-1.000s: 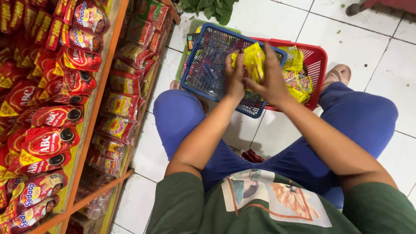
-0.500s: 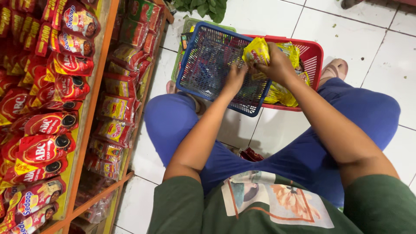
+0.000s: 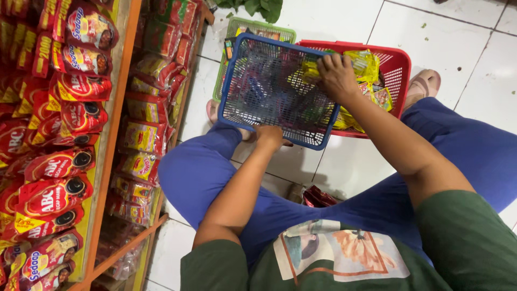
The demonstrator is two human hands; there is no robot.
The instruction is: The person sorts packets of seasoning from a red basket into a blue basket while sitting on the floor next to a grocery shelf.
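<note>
Partly hidden, left hand point(image 3: 270, 137) gripping blue basket point(image 3: 277, 89) rim, right hand point(image 3: 336, 75) clutching yellow packets point(image 3: 363, 63), fingertips unseen.

The shelf point(image 3: 107, 134) stands left, three baskets point(image 3: 269, 91) ahead on the floor point(image 3: 468, 59), packets point(image 3: 366, 64) in the rightmost.

You have three plastic baskets in view: one blue basket point(image 3: 269, 86), one red basket point(image 3: 396, 64), one green basket point(image 3: 258, 26). Your two hands visible: left hand point(image 3: 269, 137), right hand point(image 3: 336, 75). One sandalled foot point(image 3: 423, 85) clearly seen, second foot point(image 3: 212, 110) partly hidden under blue basket. Yellow sachets point(image 3: 363, 64) in red basket: several, exact count not readable. One dark red packet point(image 3: 318, 196) on floor between your legs. Red pouches point(image 3: 59, 178) on shelf: well over a dozen, too crowded to count exactly.
</note>
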